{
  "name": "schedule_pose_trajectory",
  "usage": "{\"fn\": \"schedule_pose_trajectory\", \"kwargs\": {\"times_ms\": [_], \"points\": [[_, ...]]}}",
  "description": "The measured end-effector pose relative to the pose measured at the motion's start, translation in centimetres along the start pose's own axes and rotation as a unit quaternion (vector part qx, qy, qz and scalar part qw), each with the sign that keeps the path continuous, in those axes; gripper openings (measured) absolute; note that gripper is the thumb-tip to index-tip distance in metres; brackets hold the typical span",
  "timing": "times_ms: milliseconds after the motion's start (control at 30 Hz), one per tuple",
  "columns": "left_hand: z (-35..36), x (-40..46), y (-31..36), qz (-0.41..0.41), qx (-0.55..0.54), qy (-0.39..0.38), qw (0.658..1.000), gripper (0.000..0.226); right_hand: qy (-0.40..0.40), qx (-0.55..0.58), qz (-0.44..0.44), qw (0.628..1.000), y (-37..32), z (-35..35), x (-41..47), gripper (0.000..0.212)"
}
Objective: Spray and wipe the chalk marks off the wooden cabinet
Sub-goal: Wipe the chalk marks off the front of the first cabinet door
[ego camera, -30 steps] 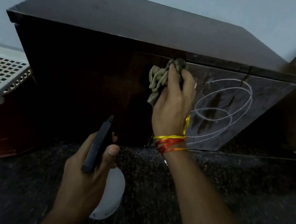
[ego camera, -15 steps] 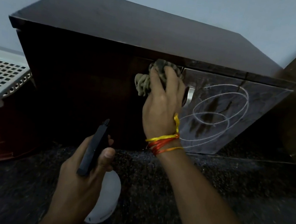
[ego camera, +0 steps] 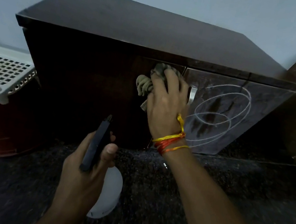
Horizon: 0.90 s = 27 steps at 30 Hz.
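My right hand (ego camera: 166, 103) clamps the cloth (ego camera: 145, 86) against the cabinet (ego camera: 83, 74) front, left of the chalk marks (ego camera: 221, 111); my left hand (ego camera: 86, 168) grips the spray bottle (ego camera: 109, 189), nearer.

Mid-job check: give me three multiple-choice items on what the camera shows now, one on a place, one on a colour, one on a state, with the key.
1. Where are the chalk marks?
A. On the cabinet top
B. On the right-hand door
C. On the floor

2. What colour is the body of the spray bottle?
A. White
B. Green
C. Red

3. What is the right hand doing?
A. Hanging empty
B. Gripping the door handle
C. Pressing a cloth to the cabinet front

Key: 1 B, white loops cover the right-hand door. 2 A, a white body shows below the left hand, which grips the dark spray head. 3 C, the bunched cloth sits under its fingers, left of the handle.
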State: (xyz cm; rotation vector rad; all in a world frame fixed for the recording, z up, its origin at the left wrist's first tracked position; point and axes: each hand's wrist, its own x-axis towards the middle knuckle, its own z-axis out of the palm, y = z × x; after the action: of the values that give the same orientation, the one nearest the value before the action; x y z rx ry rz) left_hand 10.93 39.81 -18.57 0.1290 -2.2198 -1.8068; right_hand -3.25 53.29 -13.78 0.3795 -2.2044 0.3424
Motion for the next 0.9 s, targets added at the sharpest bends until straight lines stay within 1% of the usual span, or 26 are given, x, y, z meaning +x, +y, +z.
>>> {"fn": "schedule_pose_trajectory", "kwargs": {"times_ms": [67,167,267,367,467,533,600,633,700,800,867,900], "points": [[0.0,0.2,0.4,-0.002,-0.003,0.003,1.000,0.048,0.007,0.070,0.068,0.995,0.1,0.8,-1.3,0.041],[-0.3,0.1,0.7,-0.008,-0.012,0.009,1.000,0.050,0.008,0.177,0.159,0.971,-0.1,1.6,-3.1,0.047],[-0.8,0.0,0.8,-0.021,-0.024,0.008,0.999,0.062,0.014,0.220,0.175,0.960,-0.4,1.4,-3.4,0.048],[-1.0,-0.3,0.7,-0.023,-0.024,0.008,0.999,0.076,0.034,0.207,0.151,0.966,-0.5,0.5,-1.4,0.049],[-0.9,-0.3,0.7,-0.023,-0.029,0.009,0.999,0.075,0.043,0.137,0.125,0.982,-0.9,0.5,0.2,0.046],[-0.8,-0.3,0.8,-0.021,-0.033,0.010,0.999,0.070,0.025,0.080,0.109,0.991,-0.9,1.2,-0.6,0.046],[-0.9,-0.3,1.0,-0.025,-0.039,0.012,0.999,0.056,0.012,0.041,0.075,0.996,-0.5,2.2,-2.1,0.042],[-1.0,-0.3,1.1,-0.027,-0.042,0.011,0.999,0.049,0.015,0.024,0.055,0.998,-0.1,2.6,-2.7,0.040],[-1.2,-0.3,1.0,-0.023,-0.043,0.005,0.999,0.044,0.023,-0.002,0.015,1.000,0.6,2.7,-2.7,0.035],[-1.5,-0.6,0.8,-0.017,-0.039,0.005,0.999,0.047,0.020,0.000,-0.022,1.000,0.8,1.7,-1.2,0.033],[-1.6,-0.7,0.5,-0.011,-0.034,0.003,0.999,0.054,0.027,0.013,-0.022,0.999,0.6,1.3,-0.5,0.038],[-1.7,-0.8,0.3,-0.012,-0.030,0.003,0.999,0.053,0.035,0.012,-0.022,0.999,0.6,1.5,-0.6,0.041]]}}
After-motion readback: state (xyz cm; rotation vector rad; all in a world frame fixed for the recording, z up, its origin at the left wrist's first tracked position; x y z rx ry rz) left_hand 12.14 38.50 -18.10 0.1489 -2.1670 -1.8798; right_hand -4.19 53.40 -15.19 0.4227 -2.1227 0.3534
